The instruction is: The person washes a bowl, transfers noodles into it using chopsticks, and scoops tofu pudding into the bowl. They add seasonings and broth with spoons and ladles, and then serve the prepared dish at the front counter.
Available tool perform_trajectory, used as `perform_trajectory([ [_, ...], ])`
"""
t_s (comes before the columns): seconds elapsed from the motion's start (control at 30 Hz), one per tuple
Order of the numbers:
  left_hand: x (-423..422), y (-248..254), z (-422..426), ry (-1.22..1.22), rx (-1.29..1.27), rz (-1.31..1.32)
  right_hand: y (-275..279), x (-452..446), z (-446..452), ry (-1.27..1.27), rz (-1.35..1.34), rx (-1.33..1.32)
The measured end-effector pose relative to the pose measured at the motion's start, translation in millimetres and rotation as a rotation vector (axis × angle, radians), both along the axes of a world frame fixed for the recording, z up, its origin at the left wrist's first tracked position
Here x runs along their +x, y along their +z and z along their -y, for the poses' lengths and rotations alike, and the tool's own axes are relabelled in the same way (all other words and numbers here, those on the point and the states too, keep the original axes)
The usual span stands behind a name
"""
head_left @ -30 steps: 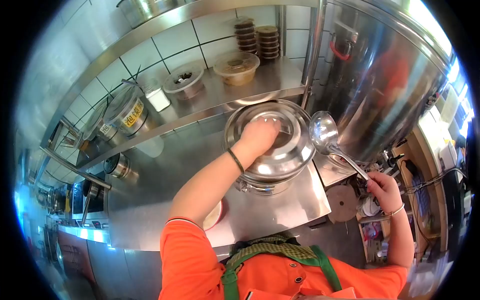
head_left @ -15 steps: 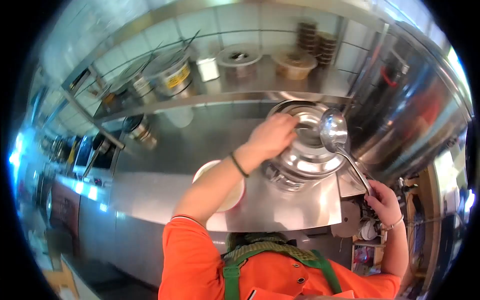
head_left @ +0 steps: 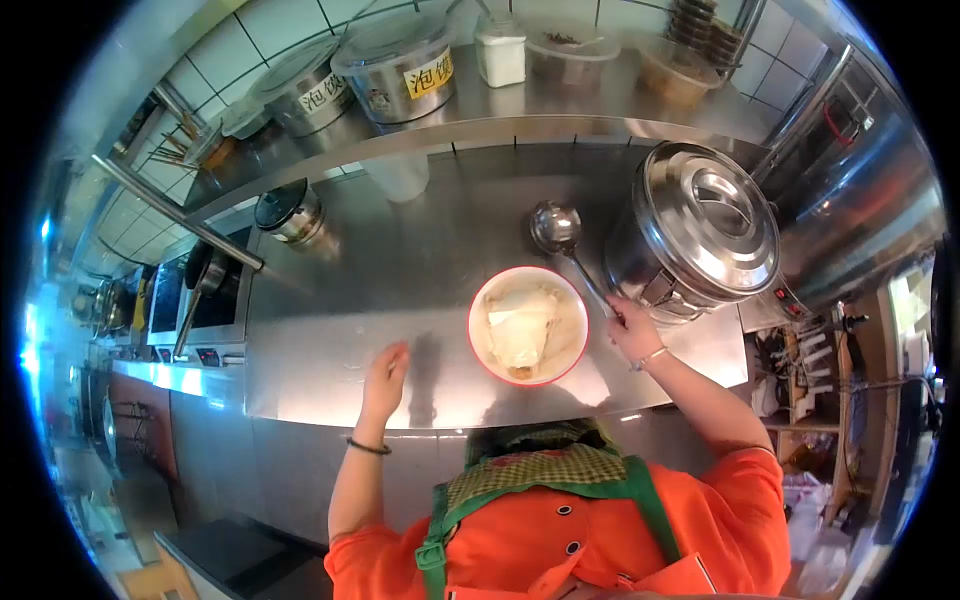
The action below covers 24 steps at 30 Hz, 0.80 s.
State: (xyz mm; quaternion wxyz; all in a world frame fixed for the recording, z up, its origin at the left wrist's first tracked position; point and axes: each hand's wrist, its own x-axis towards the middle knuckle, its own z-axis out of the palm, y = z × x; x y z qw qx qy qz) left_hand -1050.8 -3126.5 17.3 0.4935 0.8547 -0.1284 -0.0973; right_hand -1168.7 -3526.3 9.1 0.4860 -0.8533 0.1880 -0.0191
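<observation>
My right hand is closed around the handle of a metal ladle, its round head pointing away from me over the counter. Just left of that hand sits a white bowl with a red rim, holding a pale, whitish food that I cannot identify. My left hand hovers near the counter's front edge, left of the bowl, fingers extended and empty. Behind my right hand stands a steel pot, with its shiny lid on top.
A steel shelf crosses the back, bearing lidded tubs and a white jar. A small lidded jar stands at the counter's left. A tall steel vessel rises at the right.
My left hand has left the pot lid and moved left and nearer to me. The ladle in my right hand has swung from beside the lid to left of the pot. The view has shifted.
</observation>
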Motion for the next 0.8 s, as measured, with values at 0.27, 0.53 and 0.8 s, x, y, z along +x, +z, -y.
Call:
perform_trajectory([
  [0.27,-9.6,-23.8,-32.8,-0.042,-0.026,-0.191,-62.8,3.9,-4.6,-0.189,-0.030,-0.157],
  [0.53,31.2,14.9,14.0,-0.158,-0.162,-0.035,-67.7,8.2,-2.1,-0.073,0.057,-0.475],
  [0.8,158.1,180.5,111.9,0.042,-0.304,0.814,159.1,25.2,-45.5,0.314,0.436,-0.530],
])
